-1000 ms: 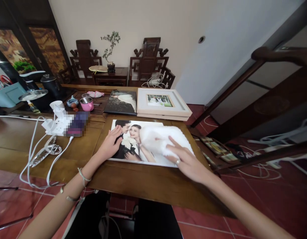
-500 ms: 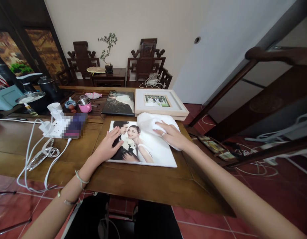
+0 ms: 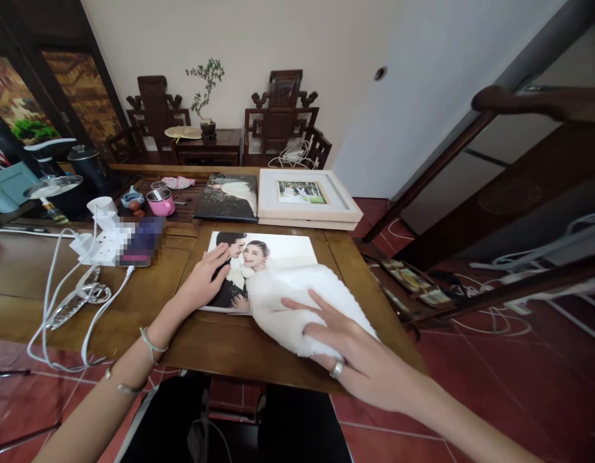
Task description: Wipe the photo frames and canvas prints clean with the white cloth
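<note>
A glossy photo panel [image 3: 292, 247] of a couple lies flat on the wooden table [image 3: 220, 347]. My left hand [image 3: 206, 278] rests on its left side, fingers stretched out and flat. In my right hand [image 3: 343, 341] is a fluffy white cloth [image 3: 287, 289], gripped with the fingers pressed into it. The cloth covers the panel's lower right part and hangs over toward the table's near edge. Some fingertips of the right hand are hidden in the cloth's pile.
Behind the panel lie a dark photo album [image 3: 228, 196] and a white picture frame [image 3: 309, 196]. To the left are a power strip [image 3: 104, 244] with white cables, a clear hair claw [image 3: 80, 299] and a pink cup [image 3: 161, 200]. A dark wooden rack [image 3: 437, 154] stands at right.
My right hand has brought the white cloth from the panel's upper right corner down toward me, over its lower right edge. My left hand stays on the panel's left side.
</note>
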`<state>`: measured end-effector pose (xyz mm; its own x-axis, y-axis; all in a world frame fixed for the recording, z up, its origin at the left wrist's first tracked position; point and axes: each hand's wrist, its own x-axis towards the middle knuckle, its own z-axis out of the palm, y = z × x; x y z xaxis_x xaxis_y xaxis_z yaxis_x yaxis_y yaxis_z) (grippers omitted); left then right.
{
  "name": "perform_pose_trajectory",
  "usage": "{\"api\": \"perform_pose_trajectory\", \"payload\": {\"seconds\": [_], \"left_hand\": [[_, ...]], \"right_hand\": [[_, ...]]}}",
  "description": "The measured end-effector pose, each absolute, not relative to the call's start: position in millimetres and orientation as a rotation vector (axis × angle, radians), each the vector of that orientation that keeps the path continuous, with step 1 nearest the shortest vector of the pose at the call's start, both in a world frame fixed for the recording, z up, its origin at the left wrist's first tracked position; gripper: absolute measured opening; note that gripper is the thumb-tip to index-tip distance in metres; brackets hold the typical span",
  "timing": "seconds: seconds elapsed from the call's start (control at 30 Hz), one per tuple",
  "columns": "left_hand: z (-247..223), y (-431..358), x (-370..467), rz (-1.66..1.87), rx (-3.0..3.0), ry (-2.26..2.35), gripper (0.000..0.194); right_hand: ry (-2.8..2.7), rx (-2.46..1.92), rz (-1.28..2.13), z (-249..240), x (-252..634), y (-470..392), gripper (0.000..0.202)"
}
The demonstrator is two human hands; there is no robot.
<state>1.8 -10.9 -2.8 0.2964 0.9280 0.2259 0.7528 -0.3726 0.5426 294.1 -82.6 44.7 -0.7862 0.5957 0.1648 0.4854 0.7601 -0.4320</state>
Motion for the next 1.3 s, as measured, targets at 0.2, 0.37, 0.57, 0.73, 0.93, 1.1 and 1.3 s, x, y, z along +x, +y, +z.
{"api": "perform_pose_trajectory", "payload": {"seconds": [0.2,0.37,0.57,0.73,0.93,1.1,1.3], "left_hand": [[-1,-11,-1,0.721,2.252,1.487,0.051],[0,-11,-1,0.696,2.250,1.485,0.051],[0,-11,1,0.729,2.232,1.510,0.050],[-1,-11,3,0.782,2.213,1.528,0.050],[-2,-10,2,0.743,2.228,1.532,0.051],[0,-10,0,0.723,2.248,1.502,0.051],[0,-11,-1,0.720,2.242,1.488,0.050]], "right_hand": [[-2.481,-1.081,0.524,29,295,-11,0.025],[-2.412,-1.098,0.525,28,290,53,0.031],[-2.393,-1.118,0.509,33,284,46,0.030],[-2.529,-1.095,0.441,31,293,-26,0.025],[-2.672,-0.793,0.454,33,303,-100,0.011],[-2.666,-0.824,0.438,36,292,-60,0.021],[-2.531,-1.036,0.384,28,284,40,0.024]]}}
